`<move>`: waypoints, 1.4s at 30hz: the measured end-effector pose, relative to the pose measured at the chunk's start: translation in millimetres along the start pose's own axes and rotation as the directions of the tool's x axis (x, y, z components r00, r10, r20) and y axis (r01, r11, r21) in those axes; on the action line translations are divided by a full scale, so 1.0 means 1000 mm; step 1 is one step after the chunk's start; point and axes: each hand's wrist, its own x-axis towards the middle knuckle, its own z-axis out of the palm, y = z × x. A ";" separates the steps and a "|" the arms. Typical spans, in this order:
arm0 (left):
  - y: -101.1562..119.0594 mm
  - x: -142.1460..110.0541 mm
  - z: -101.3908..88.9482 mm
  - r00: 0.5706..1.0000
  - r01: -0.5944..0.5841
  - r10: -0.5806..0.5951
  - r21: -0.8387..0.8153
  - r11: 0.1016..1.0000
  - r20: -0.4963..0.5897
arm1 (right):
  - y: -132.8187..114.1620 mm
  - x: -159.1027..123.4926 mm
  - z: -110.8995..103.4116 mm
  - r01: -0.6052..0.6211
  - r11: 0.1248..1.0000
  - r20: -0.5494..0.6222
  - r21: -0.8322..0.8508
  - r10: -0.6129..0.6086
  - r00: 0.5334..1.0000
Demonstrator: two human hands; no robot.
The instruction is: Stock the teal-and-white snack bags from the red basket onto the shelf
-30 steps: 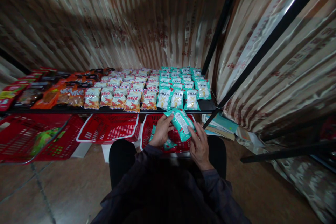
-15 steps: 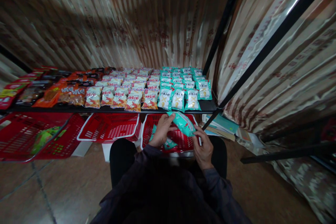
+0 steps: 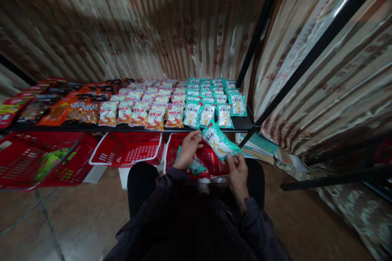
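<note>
A teal and white snack bag [image 3: 219, 142] hangs tilted over the red basket in front of my knees, its printed front facing up. My right hand [image 3: 239, 171] pinches the bag by its lower right corner. Just off the bag's left end is my left hand [image 3: 189, 150], fingers slightly apart and nothing visible in them. Inside the red basket [image 3: 171, 147] lie more teal bags [image 3: 197, 166], partly covered by my left hand. Behind it, rows of matching teal bags [image 3: 208, 114] stand on the black shelf [image 3: 243, 123].
Left along the shelf are white and orange snack bags [image 3: 156, 116], orange packets [image 3: 82, 110] and red packets [image 3: 12, 108]. Two more red baskets [image 3: 128, 147] [image 3: 18, 159] sit below. A black post [image 3: 294, 73] slants at right, near stacked papers [image 3: 260, 147].
The teal bag has turned from its back or edge to show its printed front. My left hand has come off it, while my right hand keeps hold of the lower right corner.
</note>
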 end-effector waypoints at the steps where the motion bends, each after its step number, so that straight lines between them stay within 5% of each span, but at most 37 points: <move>1: -0.001 0.000 0.000 1.000 -0.007 0.007 0.001 1.000 -0.006 | 0.000 -0.001 0.000 -0.021 1.000 -0.002 0.013 0.021 1.000; 8: -0.001 0.007 0.003 0.992 -0.055 0.062 0.070 0.996 -0.106 | -0.002 -0.006 0.004 -0.107 0.992 -0.023 0.072 0.109 0.994; 16: 0.001 0.015 -0.001 0.997 -0.040 0.036 0.064 0.997 0.061 | -0.001 -0.009 0.001 -0.132 0.990 0.033 0.055 0.130 0.991; 24: 0.005 0.017 0.001 0.990 -0.137 0.140 0.139 0.981 -0.017 | 0.001 -0.010 -0.002 -0.157 0.987 0.006 0.045 0.157 0.988; 33: 0.005 0.019 0.002 0.992 -0.121 0.125 0.135 0.984 -0.027 | -0.001 -0.008 0.001 -0.173 0.983 -0.011 0.059 0.174 0.985; 42: 0.023 0.020 -0.002 0.977 -0.169 0.103 0.387 0.906 0.188 | 0.009 -0.006 -0.009 -0.163 0.985 0.048 -0.052 0.165 0.985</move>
